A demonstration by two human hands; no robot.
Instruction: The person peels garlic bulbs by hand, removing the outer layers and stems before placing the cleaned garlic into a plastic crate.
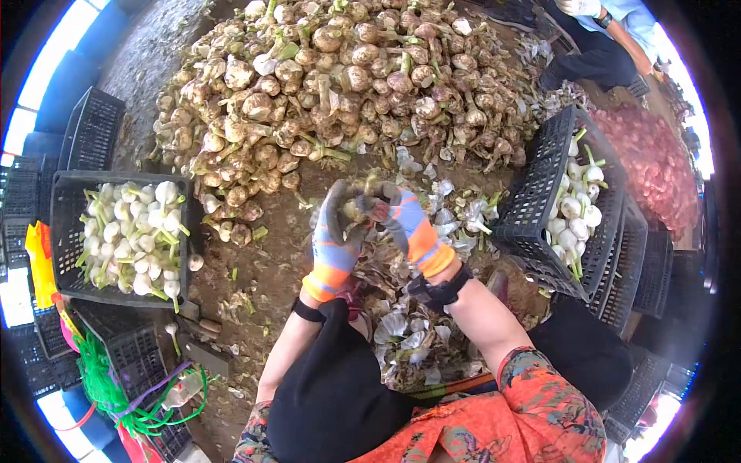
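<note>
In front of my knees, my left hand, in an orange and grey-blue work glove, is closed around a garlic bulb. My right hand, gloved alike, has its fingers closed on the same bulb from the other side. Dark glove fingers cover most of the bulb. Beyond both hands rises a big heap of soil-stained garlic. Peeled-off garlic skins lie on the ground below and beside the hands.
At left stands a black crate of clean white garlic, a knife-like tool near it. Another tilted crate of white garlic sits at right, beside a red mesh sack. Another person's arm shows at upper right. Green netting hangs lower left.
</note>
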